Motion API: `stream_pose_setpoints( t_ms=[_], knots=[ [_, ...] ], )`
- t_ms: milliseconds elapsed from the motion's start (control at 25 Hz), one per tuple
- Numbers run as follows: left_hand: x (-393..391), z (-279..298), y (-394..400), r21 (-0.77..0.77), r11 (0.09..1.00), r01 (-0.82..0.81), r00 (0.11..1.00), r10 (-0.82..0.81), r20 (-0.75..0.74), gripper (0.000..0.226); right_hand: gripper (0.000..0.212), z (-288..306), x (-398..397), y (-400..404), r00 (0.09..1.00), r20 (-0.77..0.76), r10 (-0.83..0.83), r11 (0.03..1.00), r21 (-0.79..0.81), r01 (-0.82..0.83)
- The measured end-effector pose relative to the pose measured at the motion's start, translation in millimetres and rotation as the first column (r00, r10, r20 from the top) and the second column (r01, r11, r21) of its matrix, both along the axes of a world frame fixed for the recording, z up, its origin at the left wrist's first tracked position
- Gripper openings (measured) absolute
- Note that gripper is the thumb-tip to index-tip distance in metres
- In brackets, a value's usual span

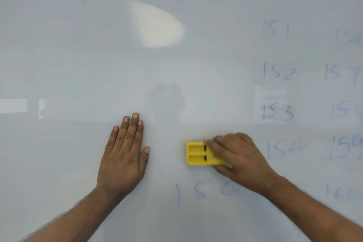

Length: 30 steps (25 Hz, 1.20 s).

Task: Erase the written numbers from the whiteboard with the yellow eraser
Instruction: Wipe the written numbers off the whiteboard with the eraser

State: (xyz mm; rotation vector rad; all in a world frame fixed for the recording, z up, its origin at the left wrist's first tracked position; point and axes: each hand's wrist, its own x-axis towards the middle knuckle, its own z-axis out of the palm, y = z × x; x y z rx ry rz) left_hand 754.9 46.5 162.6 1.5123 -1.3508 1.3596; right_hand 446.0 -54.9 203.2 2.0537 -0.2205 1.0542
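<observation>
The whiteboard (78, 45) fills the view. My right hand (239, 159) grips the yellow eraser (196, 153) and presses it flat against the board, low and right of centre. My left hand (125, 155) rests flat on the board, fingers together, to the left of the eraser and holding nothing. Faint blue numbers run down the right side: 151 (275, 30), 152 (279, 71), 153 (278, 113) and 154 (284, 149), the last just right of my right hand. Below the eraser stands 156 (202, 192), partly hidden by my right wrist.
A second column of blue numbers (343, 72) runs along the right edge, cut off by the frame. A bright light reflection (159, 25) glares at upper centre. The left half of the board carries no writing.
</observation>
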Motion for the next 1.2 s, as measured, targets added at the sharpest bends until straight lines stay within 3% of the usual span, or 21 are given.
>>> stream_pose_setpoints(
  t_ms=[80,160,400,520,680,760,880,1040,1200],
  knots=[
    [-7,-10,-3,-0.006,1.000,-0.003,0.999,0.002,-0.033,0.066,0.052,16,3,1,0.986,0.164,0.033,0.994,0.099,-0.050],
    [-10,-20,-4,-0.002,1.000,0.002,0.999,-0.002,-0.048,0.066,0.051,15,14,3,0.973,0.222,0.065,0.987,0.130,-0.096],
    [-7,-34,-2,0.039,0.999,-0.005,1.000,0.005,-0.001,0.067,0.049,-53,-3,1,0.997,-0.057,0.052,0.996,0.068,-0.048],
    [-8,-39,-1,0.047,0.999,-0.008,1.000,0.009,-0.005,0.066,0.050,-61,-29,-5,0.996,-0.094,-0.001,0.998,0.061,0.007],
    [-11,-41,-1,0.044,0.999,-0.013,1.000,0.014,-0.019,0.066,0.048,-29,-14,2,0.988,0.155,0.013,0.983,0.180,-0.041],
    [-12,-43,-2,0.043,0.999,-0.005,1.000,0.006,-0.018,0.067,0.049,-24,12,12,0.977,0.207,0.040,0.977,0.196,-0.082],
    [-7,-48,1,0.058,0.998,0.008,1.000,-0.009,0.019,0.068,0.051,-53,43,22,0.991,0.092,0.100,0.977,0.178,-0.115],
    [3,-52,5,0.101,0.995,-0.024,0.995,0.014,0.101,0.069,0.054,-116,41,22,0.979,-0.189,0.079,0.991,0.121,-0.056],
    [2,-54,4,0.087,0.996,-0.024,0.996,0.016,0.089,0.069,0.054,-106,8,9,0.972,-0.233,0.029,0.999,0.050,-0.018]
  ],
)
